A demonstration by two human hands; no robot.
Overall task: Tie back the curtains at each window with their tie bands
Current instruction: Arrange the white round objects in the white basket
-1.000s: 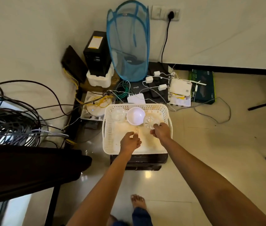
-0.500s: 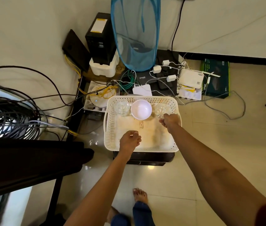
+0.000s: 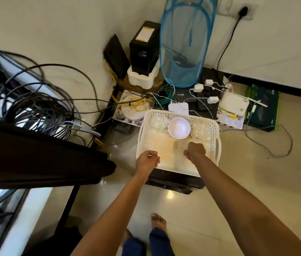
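Note:
No curtain or tie band is in view. A white perforated basket (image 3: 217,143) rests on a black box on the floor. At its far end stand a clear glass bowl (image 3: 158,122), a white bowl (image 3: 179,128) and a second clear glass bowl (image 3: 200,133). My left hand (image 3: 147,160) hovers at the basket's near left corner, fingers curled, nothing seen in it. My right hand (image 3: 194,150) is a loose fist over the basket's middle, just short of the right glass bowl and apart from it.
A blue mesh laundry hamper (image 3: 185,43) stands against the wall. Routers, adapters and cables (image 3: 208,97) crowd the floor beyond the basket. A coil of grey cables (image 3: 39,115) lies on the window sill at left, above a dark table edge (image 3: 35,156). Open tiled floor lies to the right.
My right hand has let go of the right glass bowl and drawn back toward me. The left hand shifted slightly left. The camera tilted.

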